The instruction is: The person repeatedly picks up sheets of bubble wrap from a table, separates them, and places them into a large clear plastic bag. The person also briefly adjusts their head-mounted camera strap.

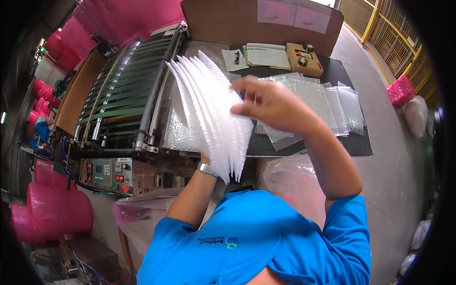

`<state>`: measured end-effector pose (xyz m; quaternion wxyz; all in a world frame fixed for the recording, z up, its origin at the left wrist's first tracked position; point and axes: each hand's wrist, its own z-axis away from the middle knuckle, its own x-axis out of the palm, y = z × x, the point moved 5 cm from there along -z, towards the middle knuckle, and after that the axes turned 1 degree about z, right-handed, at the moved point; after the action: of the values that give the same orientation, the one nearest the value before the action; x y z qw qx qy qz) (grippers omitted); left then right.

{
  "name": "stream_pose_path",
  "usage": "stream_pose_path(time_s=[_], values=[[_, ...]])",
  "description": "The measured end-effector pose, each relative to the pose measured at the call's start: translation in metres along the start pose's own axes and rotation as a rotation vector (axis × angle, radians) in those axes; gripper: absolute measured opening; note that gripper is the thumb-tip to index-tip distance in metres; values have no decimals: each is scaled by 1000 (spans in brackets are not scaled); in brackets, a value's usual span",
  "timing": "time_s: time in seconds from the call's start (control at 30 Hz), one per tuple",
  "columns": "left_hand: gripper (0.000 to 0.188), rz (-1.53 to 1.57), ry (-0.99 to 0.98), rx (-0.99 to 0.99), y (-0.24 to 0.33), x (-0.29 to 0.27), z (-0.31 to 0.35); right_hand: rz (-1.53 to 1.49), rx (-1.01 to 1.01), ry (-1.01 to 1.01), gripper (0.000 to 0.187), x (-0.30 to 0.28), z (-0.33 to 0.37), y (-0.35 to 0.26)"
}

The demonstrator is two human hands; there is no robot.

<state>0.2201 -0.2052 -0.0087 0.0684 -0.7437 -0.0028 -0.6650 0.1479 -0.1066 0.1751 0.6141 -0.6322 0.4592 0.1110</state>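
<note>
A fanned stack of clear bubble wrap sheets (209, 104) stands upright in front of me, its layers spread apart at the top and left edges. My left hand (204, 159) supports it from behind and below. The sheets hide its fingers, and a metal watch (206, 168) shows on the wrist. At the right edge of the stack is my right hand (261, 100), thumb and fingers apart and somewhat blurred. Whether its fingertips touch the sheets I cannot tell. More bubble wrap pieces (308, 102) lie overlapping on the dark table (358, 137) to the right.
To the left stands a roller machine (128, 90) with green belts and a control panel (109, 173). Papers (268, 56) and a cardboard tray (304, 59) with tape rolls lie at the back, before a brown board (218, 21). Pink rolls (59, 206) stand lower left.
</note>
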Motion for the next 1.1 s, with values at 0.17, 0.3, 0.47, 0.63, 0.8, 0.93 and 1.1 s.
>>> stream_pose_path(time_s=[0.17,0.3,0.47,0.63,0.8,0.93,1.1], values=[[87,-603,189,218,15,0,7,65,-370,687,19,-25,3,11],[79,-662,197,334,38,-9,20,-250,-196,660,18,-57,3,-2],[76,-953,166,690,58,17,31,-92,-166,352,26,-14,-9,-9],[78,-1233,167,952,65,37,43,2,-204,468,19,17,-16,1],[81,-1125,243,972,74,35,56,-1061,-23,585,30,-4,-23,46],[80,-1094,275,972,81,37,65,-720,95,484,24,-8,-8,61],[83,-1180,226,1041,78,45,63,-497,-41,316,29,19,11,48]])
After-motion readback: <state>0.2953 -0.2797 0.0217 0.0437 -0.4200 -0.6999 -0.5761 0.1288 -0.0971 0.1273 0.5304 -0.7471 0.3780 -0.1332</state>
